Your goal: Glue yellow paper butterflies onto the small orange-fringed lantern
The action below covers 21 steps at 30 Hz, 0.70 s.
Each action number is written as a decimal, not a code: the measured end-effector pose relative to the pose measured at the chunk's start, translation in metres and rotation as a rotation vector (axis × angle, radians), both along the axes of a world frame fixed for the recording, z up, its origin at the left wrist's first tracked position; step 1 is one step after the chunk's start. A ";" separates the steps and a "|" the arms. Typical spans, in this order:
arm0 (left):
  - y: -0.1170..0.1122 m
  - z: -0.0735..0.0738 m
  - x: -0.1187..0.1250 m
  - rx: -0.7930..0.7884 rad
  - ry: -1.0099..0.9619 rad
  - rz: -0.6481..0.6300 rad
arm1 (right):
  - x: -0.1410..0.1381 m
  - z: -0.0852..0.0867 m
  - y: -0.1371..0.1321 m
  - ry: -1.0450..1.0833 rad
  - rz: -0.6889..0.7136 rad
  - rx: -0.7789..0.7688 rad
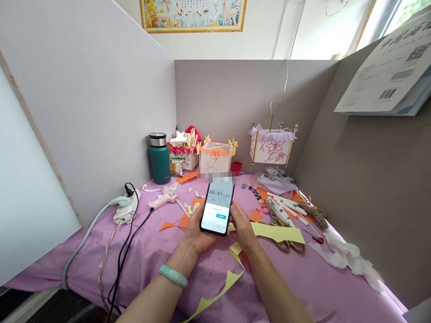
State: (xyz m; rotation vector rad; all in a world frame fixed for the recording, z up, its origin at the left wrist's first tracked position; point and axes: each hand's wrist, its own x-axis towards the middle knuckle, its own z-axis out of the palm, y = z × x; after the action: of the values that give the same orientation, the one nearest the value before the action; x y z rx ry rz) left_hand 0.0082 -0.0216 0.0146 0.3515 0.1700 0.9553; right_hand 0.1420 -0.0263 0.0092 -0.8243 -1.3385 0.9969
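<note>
Left-hand grip [197, 234] is closed around the phone [218, 207] at twelve o'clock over the table [141, 254], its timer [220, 194] apparently being read, while the right hand [244, 228], closure unclear, sits at its three o'clock edge, and any tap would call for steadiness.

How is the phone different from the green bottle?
The phone is held in the left hand, with the right hand at its edge, while the bottle stands on the purple cloth.
The phone is flat and leans back; the bottle is round and upright.
The phone has a lit screen reading 00:01:26; the bottle has a silver-and-black top.
Both are longer than they are wide.
</note>
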 end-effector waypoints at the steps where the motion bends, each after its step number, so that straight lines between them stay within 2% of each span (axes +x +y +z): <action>1: 0.000 0.001 0.000 -0.004 0.002 0.002 | 0.000 0.000 0.000 -0.005 -0.002 0.002; 6: 0.000 0.002 0.000 -0.029 0.000 0.025 | 0.001 0.001 0.000 -0.034 -0.020 0.015; 16: 0.002 -0.002 0.000 0.003 -0.013 -0.028 | 0.001 -0.001 0.001 -0.051 -0.046 0.018; 21: 0.001 0.000 0.000 -0.001 -0.009 -0.015 | 0.001 -0.001 0.000 -0.055 -0.049 0.009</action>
State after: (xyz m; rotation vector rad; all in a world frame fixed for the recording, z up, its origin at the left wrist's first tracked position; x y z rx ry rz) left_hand 0.0083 -0.0203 0.0142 0.3473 0.1596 0.9421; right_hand 0.1427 -0.0265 0.0084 -0.8789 -1.3630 0.9350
